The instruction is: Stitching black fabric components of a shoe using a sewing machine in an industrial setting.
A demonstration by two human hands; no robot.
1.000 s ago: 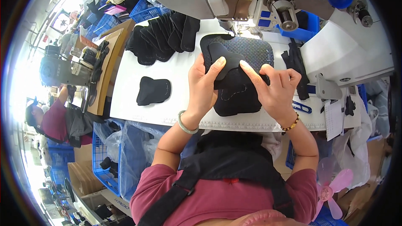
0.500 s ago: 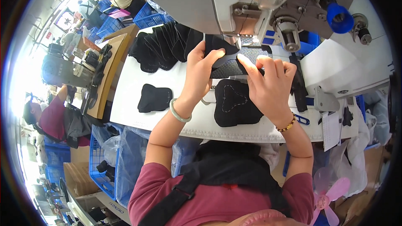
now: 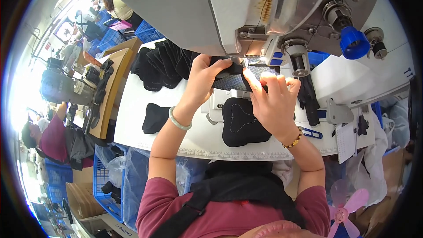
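My left hand [image 3: 202, 80] pinches the left side of a black and grey textured fabric piece [image 3: 230, 82], its thumb pointing toward the needle area of a sewing machine [image 3: 252, 50]. My right hand [image 3: 274, 103] grips the same piece from the right, with its index fingertip pressed on the fabric close to the needle area. The machine head covers the far part of the piece. Just nearer than the hands lies a stack of black fabric pieces [image 3: 244, 123], the top one marked with a dashed white outline. Left of it, my left wrist partly hides another black piece [image 3: 154, 118].
Several black pieces [image 3: 154, 68] lie fanned out at the table's far left. A blue tool [image 3: 311, 133] rests right of my right wrist. Thread tensioners with a blue cap [image 3: 354, 42] jut out above. Blue baskets [image 3: 108, 185] stand below left, a pink fan [image 3: 343, 213] below right.
The view has shifted, so the table sits lower and the machine head looms larger. Both hands still hold the fabric piece, which is less tilted and shows less of itself.
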